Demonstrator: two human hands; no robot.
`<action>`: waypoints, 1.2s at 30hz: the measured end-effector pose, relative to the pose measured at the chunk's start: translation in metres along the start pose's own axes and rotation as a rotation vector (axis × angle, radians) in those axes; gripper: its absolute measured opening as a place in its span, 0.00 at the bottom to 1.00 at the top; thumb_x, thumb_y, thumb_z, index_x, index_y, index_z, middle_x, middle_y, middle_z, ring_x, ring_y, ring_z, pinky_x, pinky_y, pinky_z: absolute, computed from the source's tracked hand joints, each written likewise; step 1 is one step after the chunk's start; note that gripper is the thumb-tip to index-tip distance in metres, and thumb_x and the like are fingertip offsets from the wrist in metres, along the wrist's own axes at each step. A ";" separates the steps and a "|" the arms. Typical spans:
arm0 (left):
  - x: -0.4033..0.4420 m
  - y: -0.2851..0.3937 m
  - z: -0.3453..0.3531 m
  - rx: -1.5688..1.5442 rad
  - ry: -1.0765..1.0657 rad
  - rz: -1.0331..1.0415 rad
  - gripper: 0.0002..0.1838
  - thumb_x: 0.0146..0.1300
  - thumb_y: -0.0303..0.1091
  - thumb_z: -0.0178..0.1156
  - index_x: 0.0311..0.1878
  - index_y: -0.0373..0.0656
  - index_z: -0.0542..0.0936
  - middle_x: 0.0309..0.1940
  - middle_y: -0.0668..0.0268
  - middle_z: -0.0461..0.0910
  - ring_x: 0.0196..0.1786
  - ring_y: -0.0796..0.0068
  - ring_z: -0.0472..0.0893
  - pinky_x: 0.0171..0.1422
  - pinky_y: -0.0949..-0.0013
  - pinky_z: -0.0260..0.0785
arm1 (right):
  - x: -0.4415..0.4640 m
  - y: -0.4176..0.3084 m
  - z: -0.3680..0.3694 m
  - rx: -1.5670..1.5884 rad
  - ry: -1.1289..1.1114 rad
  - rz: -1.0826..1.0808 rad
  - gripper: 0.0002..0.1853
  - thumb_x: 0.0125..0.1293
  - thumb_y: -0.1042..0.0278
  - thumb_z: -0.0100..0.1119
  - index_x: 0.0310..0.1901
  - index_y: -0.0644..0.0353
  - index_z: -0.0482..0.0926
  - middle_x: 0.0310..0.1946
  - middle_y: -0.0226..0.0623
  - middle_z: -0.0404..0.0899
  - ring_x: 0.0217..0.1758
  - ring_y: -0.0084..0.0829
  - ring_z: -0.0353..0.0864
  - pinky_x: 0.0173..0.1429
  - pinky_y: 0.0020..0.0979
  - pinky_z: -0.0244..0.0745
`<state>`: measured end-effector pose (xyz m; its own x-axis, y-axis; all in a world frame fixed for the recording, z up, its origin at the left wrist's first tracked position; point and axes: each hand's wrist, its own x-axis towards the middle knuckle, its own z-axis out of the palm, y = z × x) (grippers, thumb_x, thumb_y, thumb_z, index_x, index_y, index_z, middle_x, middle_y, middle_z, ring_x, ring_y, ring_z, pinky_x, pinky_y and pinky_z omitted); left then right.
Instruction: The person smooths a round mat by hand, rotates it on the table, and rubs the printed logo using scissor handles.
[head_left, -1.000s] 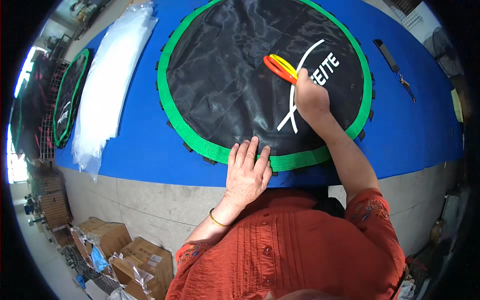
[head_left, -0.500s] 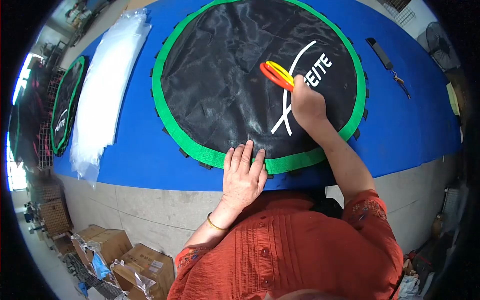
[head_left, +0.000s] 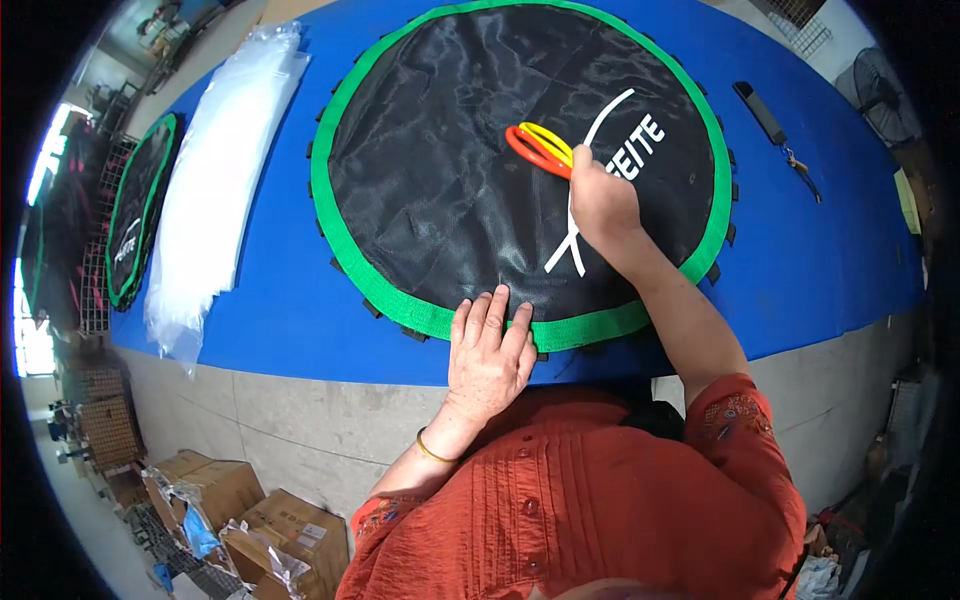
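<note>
A round black mat [head_left: 430,170] with a green border and white lettering lies on the blue table [head_left: 275,320]. My left hand [head_left: 490,355] rests flat across the green border at the near edge, fingers stretched out over the black cloth. My right hand [head_left: 605,200] is closed in a fist around a tool with red and yellow loop handles [head_left: 540,148], beside the white lettering. The handles stick out to the upper left of the fist; the rest of the tool is hidden by the hand.
Left of the mat lies a stack of clear plastic bags [head_left: 220,170], with another green-edged mat [head_left: 140,215] beyond it. A black strap-like item [head_left: 762,112] lies at the right. Cardboard boxes [head_left: 290,535] stand on the floor, lower left. A fan [head_left: 880,95] stands far right.
My right hand has shifted a little left with the red and yellow handles. The mat appears slightly lower and further left in view. My left hand stays on the border.
</note>
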<state>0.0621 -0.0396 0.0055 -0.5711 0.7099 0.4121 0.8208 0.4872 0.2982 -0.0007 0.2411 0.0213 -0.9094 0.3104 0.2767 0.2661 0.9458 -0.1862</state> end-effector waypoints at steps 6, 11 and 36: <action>0.002 0.002 -0.002 -0.023 0.012 -0.022 0.24 0.66 0.36 0.68 0.65 0.43 0.86 0.71 0.45 0.78 0.71 0.44 0.77 0.79 0.38 0.66 | -0.014 -0.023 -0.012 -0.011 -0.045 -0.072 0.08 0.74 0.74 0.58 0.51 0.60 0.73 0.35 0.49 0.88 0.36 0.53 0.93 0.40 0.50 0.89; 0.003 0.003 -0.004 -0.029 0.020 -0.026 0.23 0.64 0.33 0.69 0.63 0.43 0.87 0.70 0.47 0.79 0.69 0.44 0.79 0.77 0.38 0.69 | -0.014 -0.032 -0.008 -0.006 -0.067 -0.055 0.08 0.73 0.74 0.59 0.50 0.60 0.73 0.36 0.49 0.89 0.37 0.52 0.94 0.40 0.49 0.89; 0.002 0.003 -0.003 -0.033 0.041 -0.026 0.23 0.64 0.33 0.69 0.63 0.43 0.87 0.70 0.47 0.79 0.69 0.44 0.79 0.77 0.39 0.68 | -0.040 -0.051 -0.023 0.082 -0.116 -0.166 0.08 0.71 0.75 0.61 0.48 0.60 0.73 0.33 0.48 0.87 0.35 0.52 0.92 0.37 0.49 0.88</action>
<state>0.0632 -0.0381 0.0100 -0.5925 0.6758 0.4385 0.8055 0.4873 0.3373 0.0294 0.1828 0.0411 -0.9706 0.1330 0.2005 0.0867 0.9706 -0.2245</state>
